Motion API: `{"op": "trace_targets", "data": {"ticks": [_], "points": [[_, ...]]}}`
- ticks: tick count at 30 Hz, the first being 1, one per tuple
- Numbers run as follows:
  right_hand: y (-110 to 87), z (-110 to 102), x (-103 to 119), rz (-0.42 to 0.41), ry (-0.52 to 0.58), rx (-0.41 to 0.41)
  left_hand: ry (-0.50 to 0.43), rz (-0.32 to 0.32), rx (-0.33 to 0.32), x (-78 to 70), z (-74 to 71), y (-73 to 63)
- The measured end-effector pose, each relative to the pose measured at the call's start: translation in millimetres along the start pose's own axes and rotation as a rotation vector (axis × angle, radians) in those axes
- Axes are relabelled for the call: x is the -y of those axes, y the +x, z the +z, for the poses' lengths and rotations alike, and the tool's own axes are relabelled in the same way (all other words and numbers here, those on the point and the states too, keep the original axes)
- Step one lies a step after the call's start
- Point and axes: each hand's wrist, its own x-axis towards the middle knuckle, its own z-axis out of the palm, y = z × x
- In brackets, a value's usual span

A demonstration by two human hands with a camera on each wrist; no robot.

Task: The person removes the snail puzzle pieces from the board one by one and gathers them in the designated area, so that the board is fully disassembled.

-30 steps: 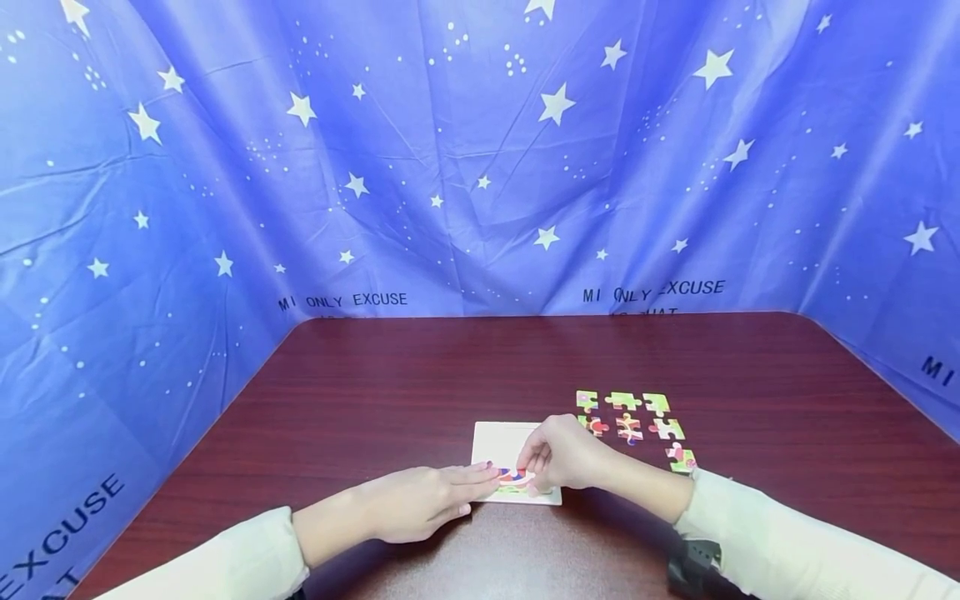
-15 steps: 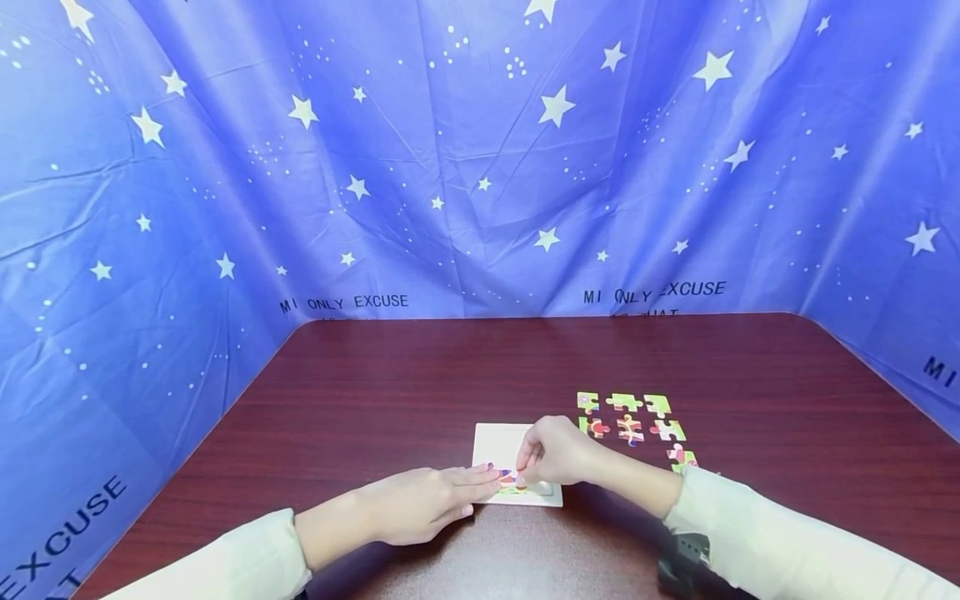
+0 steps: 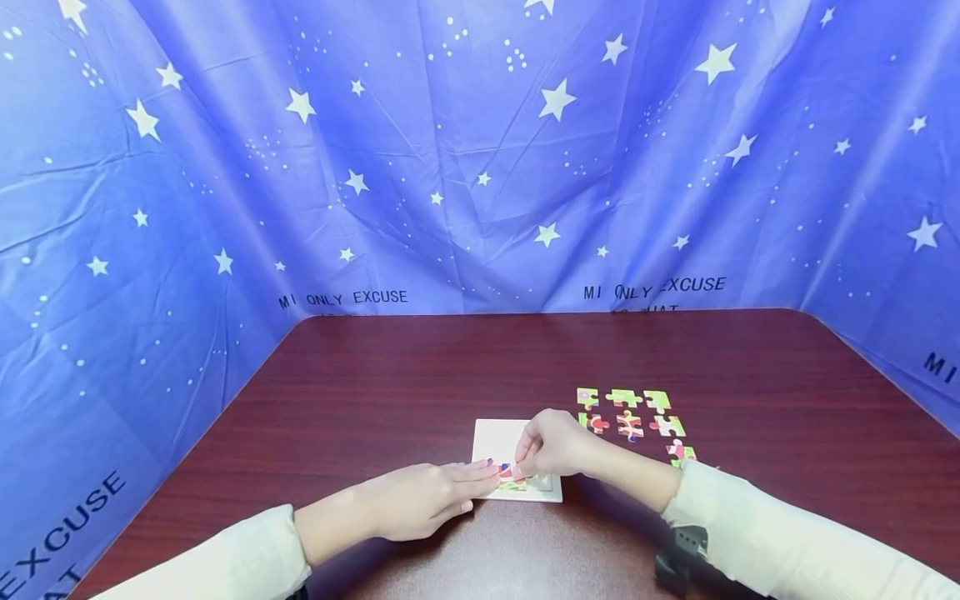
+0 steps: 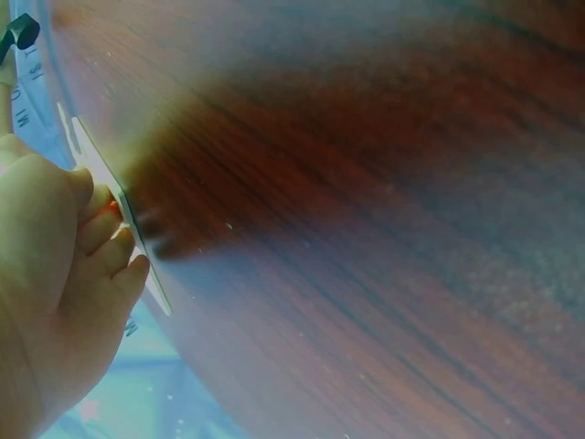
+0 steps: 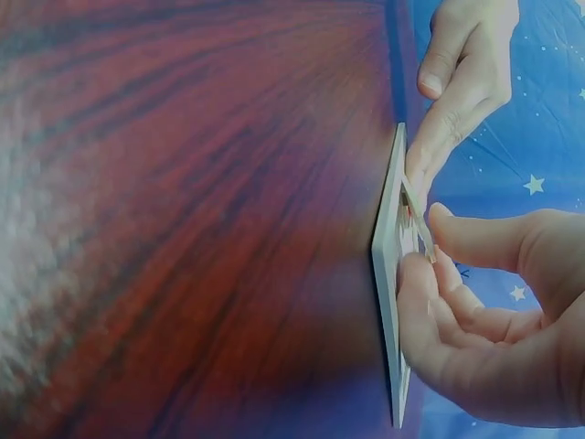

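Observation:
A white puzzle tray (image 3: 495,435) lies flat on the table, with colourful puzzle pieces (image 3: 512,485) along its near side. My left hand (image 3: 416,502) rests straight fingers on the tray's left part, covering some of what is there. Over the tray's right half, my right hand (image 3: 561,446) pinches a puzzle piece (image 5: 419,218) between thumb and fingers. The right wrist view shows that piece tilted, one end low at the tray and the other raised. In the head view the fingers hide much of it.
Several loose puzzle pieces (image 3: 630,426) lie in rough rows beyond and right of the tray. The dark red wooden table (image 3: 390,392) extends around it. A blue star-printed curtain (image 3: 450,167) hangs behind the table and at both sides.
My right hand has shifted slightly left over the tray, with its fingertips closer to the left hand's fingers. The left hand holds its place, and the loose pieces lie as before.

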Motion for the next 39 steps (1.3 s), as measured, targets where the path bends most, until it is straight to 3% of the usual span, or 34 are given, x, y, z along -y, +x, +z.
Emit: {"op": "trace_targets", "data": {"ticks": [5, 8, 21, 39], "points": [[-0.8, 2, 0, 0.096, 0.233, 0.064, 0.006, 0.023, -0.017, 0.7, 0.7, 0.2], [-1.1, 2, -1, 0.131, 0.294, 0.073, 0.006, 0.021, -0.016, 0.6, 0.9, 0.2], [-4.6, -3, -12, 0.139, 0.375, 0.045, 0.018, 0.016, -0.006, 0.7, 0.6, 1.7], [-26.9, -43, -50, 0.146, 0.395, 0.035, 0.015, 0.028, -0.015, 1.9, 1.4, 0.7]]}}
